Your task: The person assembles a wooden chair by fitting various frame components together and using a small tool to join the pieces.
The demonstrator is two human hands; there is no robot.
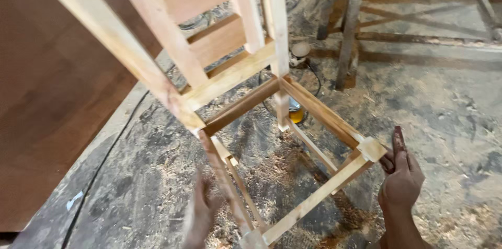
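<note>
Sawdust floor; rt hand grips chair frame corner.

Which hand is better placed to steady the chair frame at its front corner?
Probably the right hand: it sits beside the chair frame's front corner joint. The left hand is blurred, low by a leg.

1. The single view sits on the person's head and looks steeply down and forward at the floor, which is strewn with sawdust
2. It is close: the unfinished wooden chair frame fills the upper left and centre, and its back posts run out of the top edge
3. The left hand is blurred and cut by the bottom edge; the right hand sits low on the right
4. A brown board closes off the left side
5. No second view shares the scene
</note>
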